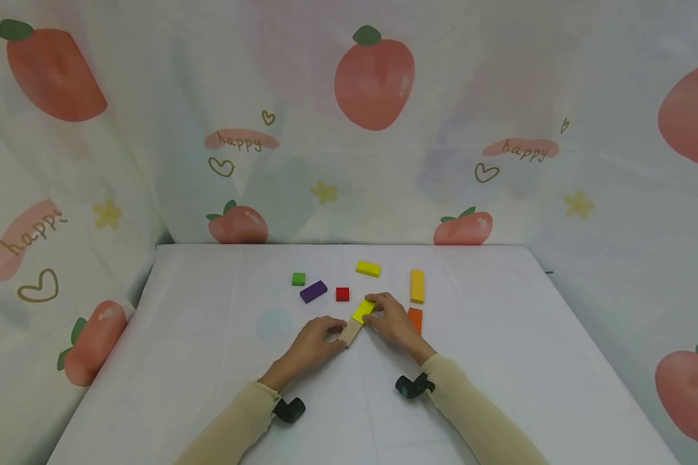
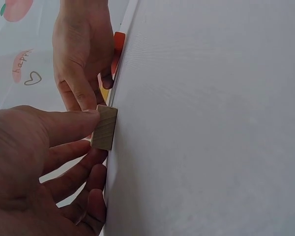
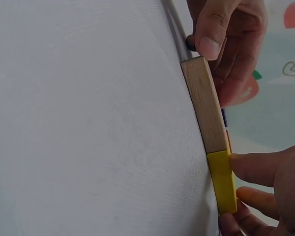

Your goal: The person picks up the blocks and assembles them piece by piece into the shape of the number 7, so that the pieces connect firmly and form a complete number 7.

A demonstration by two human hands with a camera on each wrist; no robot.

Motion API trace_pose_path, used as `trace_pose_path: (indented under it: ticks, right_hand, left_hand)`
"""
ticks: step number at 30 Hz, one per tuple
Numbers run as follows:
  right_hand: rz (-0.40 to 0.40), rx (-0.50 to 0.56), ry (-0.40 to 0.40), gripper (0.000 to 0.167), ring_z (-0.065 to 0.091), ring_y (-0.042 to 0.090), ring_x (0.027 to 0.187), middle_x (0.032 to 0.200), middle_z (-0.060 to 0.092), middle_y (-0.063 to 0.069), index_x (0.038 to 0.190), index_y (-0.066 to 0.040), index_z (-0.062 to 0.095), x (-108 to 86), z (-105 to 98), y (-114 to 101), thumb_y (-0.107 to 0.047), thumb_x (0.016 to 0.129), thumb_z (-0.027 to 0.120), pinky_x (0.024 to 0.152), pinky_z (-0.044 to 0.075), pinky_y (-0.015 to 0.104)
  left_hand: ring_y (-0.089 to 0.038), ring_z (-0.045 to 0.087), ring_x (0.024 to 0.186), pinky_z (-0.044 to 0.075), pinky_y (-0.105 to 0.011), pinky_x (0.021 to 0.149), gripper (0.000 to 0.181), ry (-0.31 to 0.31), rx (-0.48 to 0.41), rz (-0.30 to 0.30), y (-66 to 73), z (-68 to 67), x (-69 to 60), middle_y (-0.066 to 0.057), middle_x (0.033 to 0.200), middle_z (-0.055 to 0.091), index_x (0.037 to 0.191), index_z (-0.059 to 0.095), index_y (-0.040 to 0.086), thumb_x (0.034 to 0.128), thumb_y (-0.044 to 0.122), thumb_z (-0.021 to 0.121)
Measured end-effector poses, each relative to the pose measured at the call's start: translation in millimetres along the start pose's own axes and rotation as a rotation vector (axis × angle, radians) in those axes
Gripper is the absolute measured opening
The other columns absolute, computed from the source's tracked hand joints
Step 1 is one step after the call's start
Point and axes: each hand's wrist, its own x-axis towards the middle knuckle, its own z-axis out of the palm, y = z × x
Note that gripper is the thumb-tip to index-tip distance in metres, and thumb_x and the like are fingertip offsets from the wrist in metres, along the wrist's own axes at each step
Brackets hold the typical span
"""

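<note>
A plain wooden block (image 1: 351,334) and a yellow block (image 1: 363,311) lie end to end in a slanted line on the white table. My left hand (image 1: 314,342) pinches the wooden block between thumb and fingers at its near end; the left wrist view shows that bare end (image 2: 104,129) up close. On the yellow block, my right hand (image 1: 393,321) has its thumb on one side and fingers at the far end. Seen from the right wrist, the yellow block (image 3: 222,182) meets the wooden block (image 3: 205,105) with no visible gap.
Beyond the hands lie a green block (image 1: 298,279), a purple block (image 1: 313,292), a red block (image 1: 342,294) and another yellow block (image 1: 368,268). To the right are a yellow-orange block (image 1: 417,287) and an orange block (image 1: 415,318), partly behind my right hand. A printed curtain (image 1: 384,181) surrounds the table.
</note>
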Motion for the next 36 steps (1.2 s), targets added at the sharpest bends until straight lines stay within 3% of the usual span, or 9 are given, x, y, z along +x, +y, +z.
trace_pose_path:
  ticks: [16,23,36]
  right_hand:
    - [-0.044,-0.029,-0.034,0.044,0.054,0.024,0.115,0.130,0.058,0.003,0.133,-0.019,0.060,8.1,-3.7,6.1,-0.019,0.090,0.070,0.111,0.041,0.049]
    - [-0.099,-0.013,-0.059,0.043,0.054,0.025,0.119,0.130,0.060,0.005,0.132,-0.017,0.061,9.0,-6.2,6.2,-0.016,0.089,0.071,0.112,0.039,0.050]
    - [-0.112,-0.021,-0.092,0.041,0.053,0.024,0.117,0.129,0.060,0.003,0.129,-0.019,0.063,5.9,-7.2,8.4,-0.016,0.089,0.072,0.113,0.037,0.052]
  left_hand:
    - [-0.017,0.060,0.111,0.049,-0.039,0.102,0.048,-0.009,0.014,-0.055,7.7,4.2,1.1,0.000,0.119,0.067,0.130,0.063,0.014,0.0862,0.028,0.076]
    - [-0.016,0.060,0.109,0.050,-0.038,0.100,0.053,-0.010,0.044,-0.017,10.8,2.7,0.3,0.000,0.119,0.068,0.131,0.062,0.011,0.0837,0.031,0.078]
    - [-0.017,0.058,0.107,0.050,-0.038,0.098,0.058,-0.033,0.106,0.011,10.5,5.1,1.1,0.001,0.118,0.068,0.131,0.063,0.014,0.0808,0.038,0.080]
